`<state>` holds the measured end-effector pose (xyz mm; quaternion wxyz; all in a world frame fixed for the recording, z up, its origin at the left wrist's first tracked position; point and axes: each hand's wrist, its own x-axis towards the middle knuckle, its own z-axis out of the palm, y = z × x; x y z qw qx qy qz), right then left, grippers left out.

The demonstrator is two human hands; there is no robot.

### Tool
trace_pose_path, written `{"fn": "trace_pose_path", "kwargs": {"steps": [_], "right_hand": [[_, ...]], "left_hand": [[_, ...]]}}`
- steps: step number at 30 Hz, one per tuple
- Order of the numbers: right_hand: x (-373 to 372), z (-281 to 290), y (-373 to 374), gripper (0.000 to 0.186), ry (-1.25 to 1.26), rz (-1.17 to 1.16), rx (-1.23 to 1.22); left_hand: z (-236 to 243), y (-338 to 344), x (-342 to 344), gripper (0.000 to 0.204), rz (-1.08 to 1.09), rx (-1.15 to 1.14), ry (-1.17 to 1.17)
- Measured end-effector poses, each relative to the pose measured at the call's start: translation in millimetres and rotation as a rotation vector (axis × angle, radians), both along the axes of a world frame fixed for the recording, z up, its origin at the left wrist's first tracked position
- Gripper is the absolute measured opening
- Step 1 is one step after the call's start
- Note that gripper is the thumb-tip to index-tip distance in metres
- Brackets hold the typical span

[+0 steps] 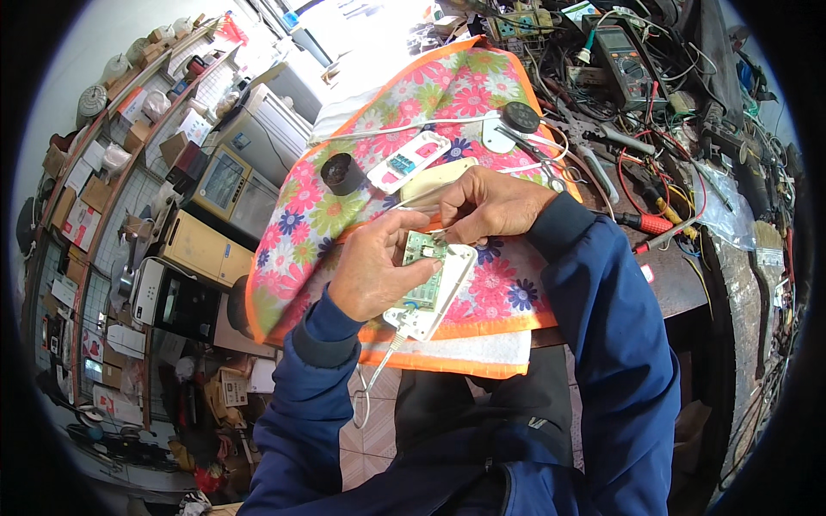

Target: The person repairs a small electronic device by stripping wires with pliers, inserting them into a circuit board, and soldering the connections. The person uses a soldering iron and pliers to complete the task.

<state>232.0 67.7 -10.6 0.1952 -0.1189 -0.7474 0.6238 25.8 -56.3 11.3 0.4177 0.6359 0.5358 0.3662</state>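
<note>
A green circuit board (423, 291) lies in a narrow white plastic housing (456, 277) near the front edge of the flowered cloth. A white cord (379, 368) leaves the housing's near end and hangs over the edge. My left hand (372, 265) grips the board from its left side, thumb across its top face. At the board's far end my right hand (495, 205) is closed, thumb and fingertips pinched together. Whatever lies between those fingertips is too small to tell. Just beyond it sits a pale yellow flat piece (439, 178), partly hidden by my right hand.
A white cover with blue parts (409, 163) and a black tape roll (342, 174) lie on the flowered cloth (301, 202). Scissors (551, 168) and a black round piece (520, 117) are farther right. The right bench holds a multimeter (626, 64), a red-handled screwdriver (645, 224) and tangled wires.
</note>
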Motion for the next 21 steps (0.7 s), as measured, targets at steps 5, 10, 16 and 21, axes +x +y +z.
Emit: {"fn": "trace_pose_path", "kwargs": {"steps": [5,10,16,21], "right_hand": [[-0.8,-5.3,2.9,0.014,-0.009,-0.013,0.002],[-1.6,-4.5,-0.6,0.014,0.015,-0.037,0.016],[-2.8,-2.9,-3.7,0.012,0.011,-0.07,0.055],[-2.3,-2.3,-4.8,0.012,-0.005,-0.072,0.063]], "left_hand": [[-1.5,-0.2,-1.1,0.051,-0.006,-0.001,-0.011],[-1.2,0.4,-0.7,0.051,-0.004,0.009,0.009],[-2.1,0.0,-1.2,0.049,0.003,0.028,0.027],[-3.2,-0.6,-1.2,0.048,0.009,0.062,0.04]]}}
